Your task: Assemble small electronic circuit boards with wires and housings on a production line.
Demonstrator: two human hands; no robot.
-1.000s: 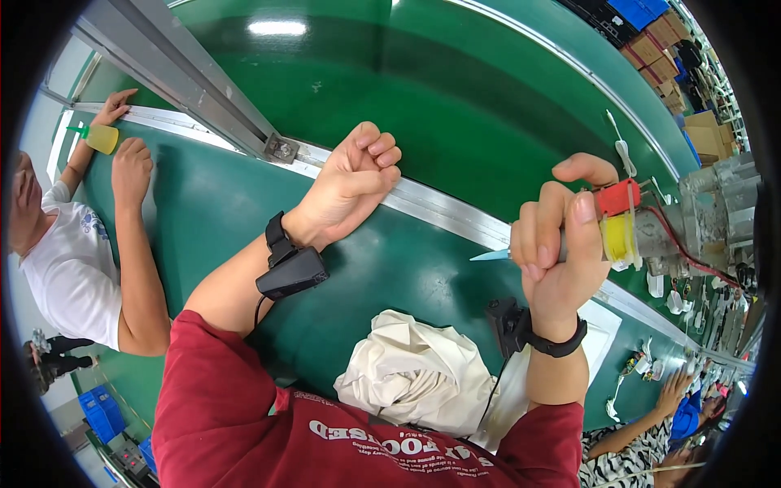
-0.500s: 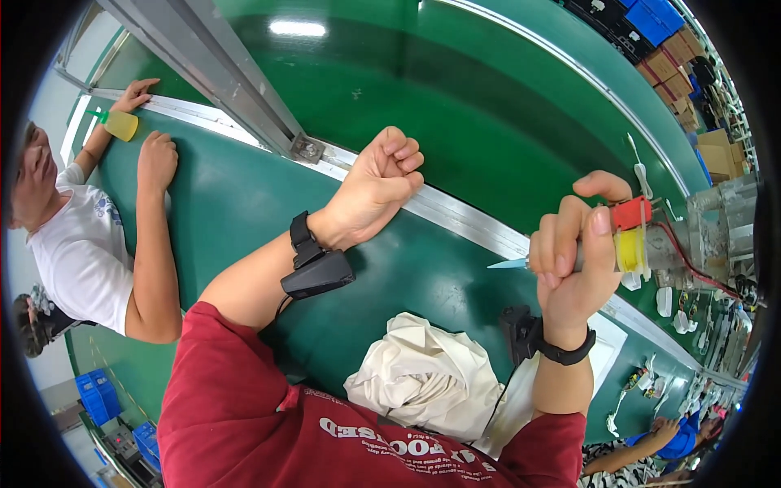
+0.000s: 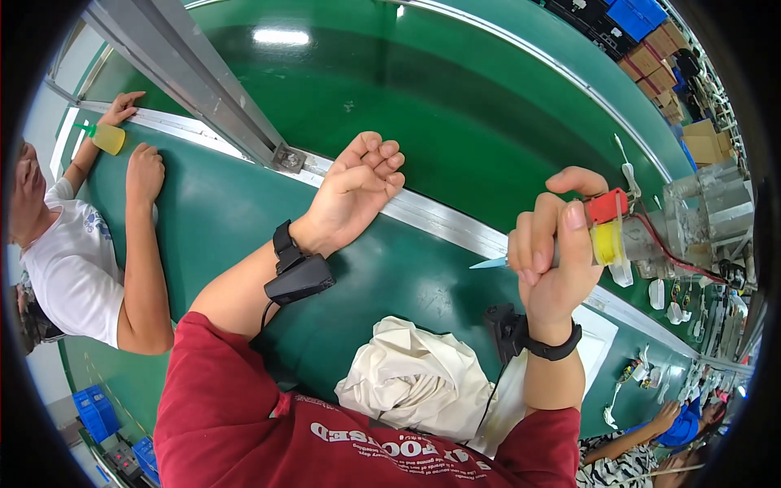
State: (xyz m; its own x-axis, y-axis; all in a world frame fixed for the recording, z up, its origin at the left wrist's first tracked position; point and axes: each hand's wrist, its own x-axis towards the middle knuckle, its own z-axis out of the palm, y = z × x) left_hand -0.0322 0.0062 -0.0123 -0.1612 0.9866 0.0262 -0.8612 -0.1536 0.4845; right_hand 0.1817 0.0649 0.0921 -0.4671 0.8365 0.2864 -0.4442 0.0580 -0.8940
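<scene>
Blue-tipped grey tool (image 3: 606,242), as I see it, is above and right of the cream cloth bundle (image 3: 423,374). Far left of that bundle, a co-worker (image 3: 81,268) has a yellow bottle (image 3: 108,140) near one arm. Above-left of it, the left hand (image 3: 354,195) is empty, fingers loosely half-curled. Above-right, the right hand (image 3: 560,264) wraps the tool snugly, index finger crooked over it.

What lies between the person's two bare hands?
Head view: a pale blue pointed tip by the right hand, a silver metal rail and green tabletop.
</scene>
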